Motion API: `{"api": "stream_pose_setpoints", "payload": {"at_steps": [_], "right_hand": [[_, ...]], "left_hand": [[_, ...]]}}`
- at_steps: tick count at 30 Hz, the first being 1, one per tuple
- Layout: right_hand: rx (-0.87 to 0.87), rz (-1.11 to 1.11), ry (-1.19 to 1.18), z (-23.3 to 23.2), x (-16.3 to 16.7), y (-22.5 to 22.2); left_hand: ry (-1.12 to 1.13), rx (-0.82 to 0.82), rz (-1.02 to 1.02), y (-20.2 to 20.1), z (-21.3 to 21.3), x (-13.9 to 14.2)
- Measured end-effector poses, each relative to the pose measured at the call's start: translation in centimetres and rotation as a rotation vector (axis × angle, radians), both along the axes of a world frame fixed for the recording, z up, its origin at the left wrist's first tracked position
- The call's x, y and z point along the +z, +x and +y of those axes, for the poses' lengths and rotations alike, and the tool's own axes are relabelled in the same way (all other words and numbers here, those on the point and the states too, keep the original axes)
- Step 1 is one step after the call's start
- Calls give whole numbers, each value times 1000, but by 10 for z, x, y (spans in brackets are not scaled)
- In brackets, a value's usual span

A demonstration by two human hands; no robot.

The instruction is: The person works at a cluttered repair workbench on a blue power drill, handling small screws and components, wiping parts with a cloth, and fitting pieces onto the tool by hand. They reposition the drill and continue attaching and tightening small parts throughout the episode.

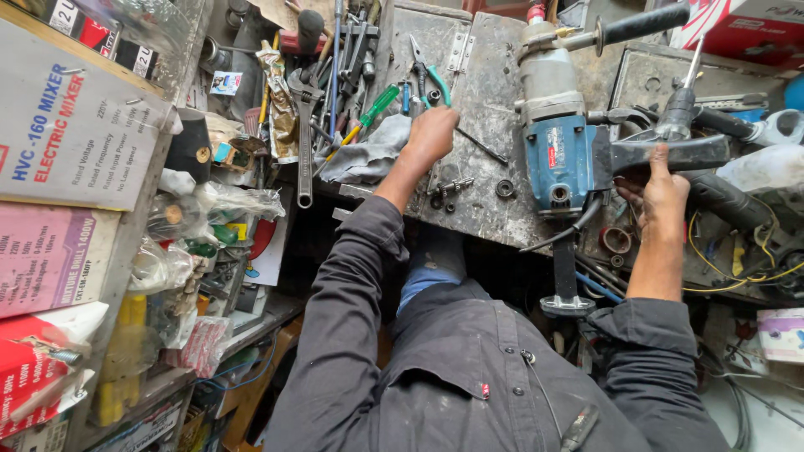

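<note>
A large blue and grey electric drill (559, 134) lies on the worn metal workbench (486, 92), its black rear handle pointing right. My right hand (657, 192) is closed around that black handle (670, 155). My left hand (431, 134) reaches forward to the bench's left part, fingers curled down next to a grey rag (368, 155) and a thin metal rod (481, 146). Whether it grips anything is hidden by the hand itself. Small bolts and a ring (505, 188) lie just below that hand.
A tool pile with a green-handled screwdriver (377, 105), teal pliers (429, 75) and a big pipe wrench (304, 134) fills the back left. Cardboard boxes (71, 125) stack on shelves at left. Yellow wires (737, 268) and black tool parts crowd the right.
</note>
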State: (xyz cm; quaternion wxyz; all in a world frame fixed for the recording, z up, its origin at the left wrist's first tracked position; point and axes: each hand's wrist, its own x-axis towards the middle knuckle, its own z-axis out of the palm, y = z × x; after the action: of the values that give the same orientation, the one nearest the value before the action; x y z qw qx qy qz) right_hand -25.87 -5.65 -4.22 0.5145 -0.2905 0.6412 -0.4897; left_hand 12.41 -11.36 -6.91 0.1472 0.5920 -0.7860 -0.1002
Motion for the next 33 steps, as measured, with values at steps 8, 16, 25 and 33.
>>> {"api": "stream_pose_setpoints", "payload": {"at_steps": [8, 16, 25, 33], "right_hand": [[-34, 129, 100, 1, -5, 0], [-30, 98, -36, 28, -21, -15], [-74, 88, -300, 62, -29, -32], [26, 160, -349, 73, -17, 9]], "left_hand": [[-119, -161, -193, -5, 7, -3], [-128, -177, -214, -5, 4, -4], [-34, -205, -178, -5, -1, -11], [337, -255, 655, -48, 1, 13]]}}
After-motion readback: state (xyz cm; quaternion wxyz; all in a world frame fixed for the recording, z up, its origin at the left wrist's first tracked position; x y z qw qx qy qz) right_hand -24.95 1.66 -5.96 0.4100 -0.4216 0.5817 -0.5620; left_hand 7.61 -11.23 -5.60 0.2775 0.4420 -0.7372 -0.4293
